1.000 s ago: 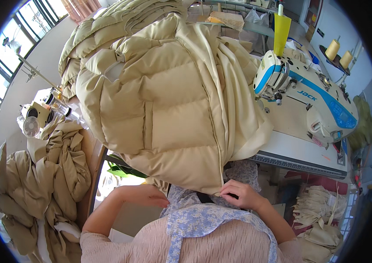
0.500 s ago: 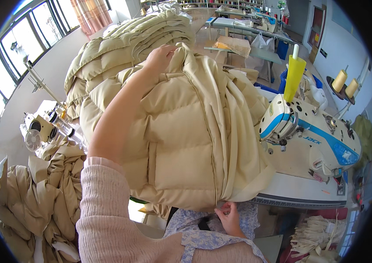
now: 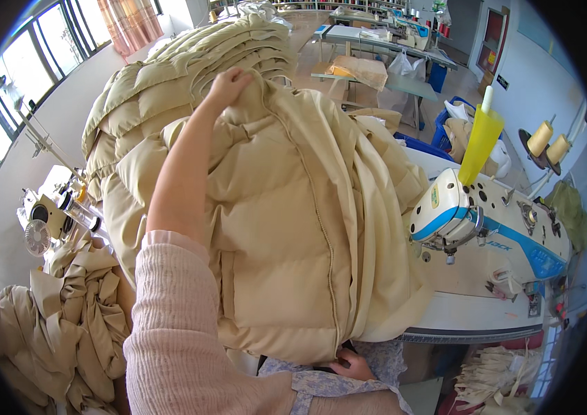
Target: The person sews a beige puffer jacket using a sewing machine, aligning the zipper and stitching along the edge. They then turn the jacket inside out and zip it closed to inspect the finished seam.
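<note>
The upper edge of a beige quilted jacket (image 3: 272, 242) is being gripped by the left hand (image 3: 232, 87), its fingers being curled tight on the cloth beside the top end of the zipper (image 3: 321, 216). Near the zipper's lower end, the hem is being pinched by the right hand (image 3: 353, 365), whose fingertips are being partly hidden by the cloth. The jacket is being partly supported by the sewing table (image 3: 473, 315), left of the white-and-blue sewing machine (image 3: 501, 238). Behind, a pile of similar quilted pieces (image 3: 162, 86) is being partly hidden.
</note>
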A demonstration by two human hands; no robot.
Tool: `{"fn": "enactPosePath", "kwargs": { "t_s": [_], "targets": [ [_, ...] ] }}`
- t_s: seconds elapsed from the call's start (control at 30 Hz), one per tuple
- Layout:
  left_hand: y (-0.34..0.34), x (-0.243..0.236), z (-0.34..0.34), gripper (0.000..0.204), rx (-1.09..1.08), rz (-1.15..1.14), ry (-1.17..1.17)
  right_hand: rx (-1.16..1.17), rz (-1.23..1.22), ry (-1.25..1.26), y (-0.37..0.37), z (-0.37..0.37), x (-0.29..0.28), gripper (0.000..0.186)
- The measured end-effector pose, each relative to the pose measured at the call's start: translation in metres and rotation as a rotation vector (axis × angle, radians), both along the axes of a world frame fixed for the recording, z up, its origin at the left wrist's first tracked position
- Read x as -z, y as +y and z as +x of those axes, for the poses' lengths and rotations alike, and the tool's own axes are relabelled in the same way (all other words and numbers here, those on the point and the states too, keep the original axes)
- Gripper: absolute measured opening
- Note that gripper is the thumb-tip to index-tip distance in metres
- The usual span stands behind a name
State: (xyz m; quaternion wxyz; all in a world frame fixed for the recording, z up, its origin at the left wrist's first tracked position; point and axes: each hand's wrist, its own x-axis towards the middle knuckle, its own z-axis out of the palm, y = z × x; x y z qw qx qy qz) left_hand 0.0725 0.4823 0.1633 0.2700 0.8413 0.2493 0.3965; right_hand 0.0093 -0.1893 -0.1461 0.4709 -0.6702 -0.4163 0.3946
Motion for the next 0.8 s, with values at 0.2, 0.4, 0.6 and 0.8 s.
{"fn": "enactPosePath", "kwargs": {
  "t_s": [0.2,0.4,0.6,0.8],
  "targets": [
    [-0.001,-0.136,-0.152,0.037,-0.247,0.028,-0.543,0.443,0.168,0.154,-0.032,0.013,-0.116,0.013],
    [-0.072,-0.327,-0.324,0.058,-0.453,0.408,-0.755,0.738,0.764,0.362,0.018,0.073,-0.249,0.023],
    [-0.106,-0.286,-0.347,0.055,-0.406,0.228,-0.612,0.906,0.914,0.249,-0.011,0.116,-0.253,0.025],
    [-0.049,-0.106,-0.348,0.041,-0.324,-0.077,-0.602,1.228,0.434,0.248,-0.169,0.152,-0.096,0.028]
  ]
}}
